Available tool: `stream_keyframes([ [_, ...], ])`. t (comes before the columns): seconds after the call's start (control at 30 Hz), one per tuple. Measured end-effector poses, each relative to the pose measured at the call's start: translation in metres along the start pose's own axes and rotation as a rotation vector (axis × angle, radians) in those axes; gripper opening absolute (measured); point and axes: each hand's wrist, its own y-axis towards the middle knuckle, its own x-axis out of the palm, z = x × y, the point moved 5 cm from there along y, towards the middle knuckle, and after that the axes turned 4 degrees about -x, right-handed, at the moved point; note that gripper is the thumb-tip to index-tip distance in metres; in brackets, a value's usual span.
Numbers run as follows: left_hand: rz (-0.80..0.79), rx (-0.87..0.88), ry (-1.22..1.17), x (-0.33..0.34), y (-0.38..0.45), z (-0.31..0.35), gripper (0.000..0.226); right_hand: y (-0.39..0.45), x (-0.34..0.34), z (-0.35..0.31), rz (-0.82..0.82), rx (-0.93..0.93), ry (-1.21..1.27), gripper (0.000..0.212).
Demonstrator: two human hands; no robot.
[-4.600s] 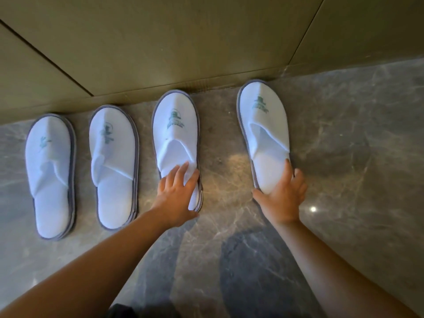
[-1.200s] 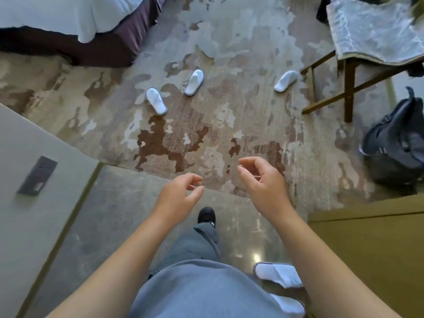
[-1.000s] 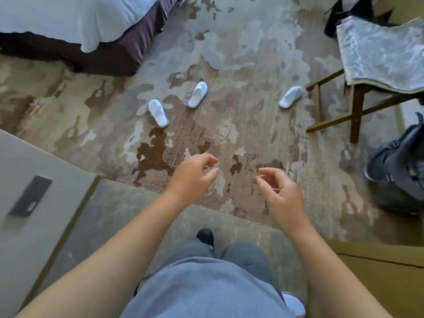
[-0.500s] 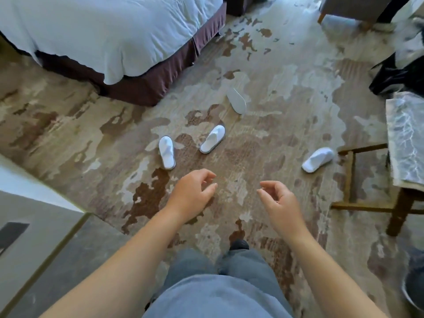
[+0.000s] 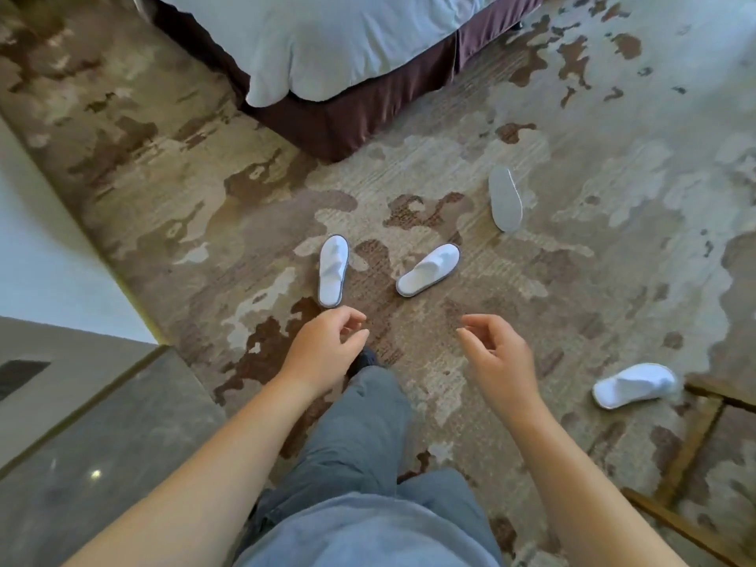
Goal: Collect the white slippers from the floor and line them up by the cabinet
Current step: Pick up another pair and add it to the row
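Note:
Several white slippers lie scattered on the patterned carpet. One slipper (image 5: 332, 270) lies straight ahead, just beyond my left hand (image 5: 325, 349). A second slipper (image 5: 428, 269) lies angled to its right. A third slipper (image 5: 505, 198) lies farther off, upside down with its grey sole showing. A fourth slipper (image 5: 632, 385) lies at the right beside wooden chair legs. My right hand (image 5: 497, 358) hovers in front of me. Both hands are empty, fingers loosely curled and apart. The cabinet is out of view.
A bed (image 5: 339, 55) with white bedding and a dark purple skirt stands ahead. Wooden chair legs (image 5: 691, 439) are at the lower right. A grey stone floor strip (image 5: 102, 439) and a pale wall (image 5: 37, 255) are at the left. My grey-trousered leg steps forward.
I have turned from the lined-up slippers by the cabinet and walked onto the carpet. The scattered slippers and the bed have come closer. My hands stay empty in front of me.

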Motion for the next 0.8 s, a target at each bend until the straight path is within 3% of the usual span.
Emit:
stream_keyframes([
  [0.2,-0.021,-0.008,-0.009,-0.008,0.138,0.027,0.024,0.113,0.020,0.022,-0.086,0.110,-0.056,0.011],
  [0.33,-0.024,-0.079,-0.008,0.024,0.221,-0.006,0.025,0.197,0.049,0.072,-0.109,0.167,-0.091,0.015],
  [0.67,0.067,-0.323,-0.027,0.196,0.430,-0.248,0.035,0.409,0.219,0.336,-0.207,0.203,-0.317,0.045],
  [0.8,0.099,-0.413,-0.029,0.269,0.488,-0.358,0.040,0.458,0.270,0.455,-0.096,0.347,-0.431,0.059],
])
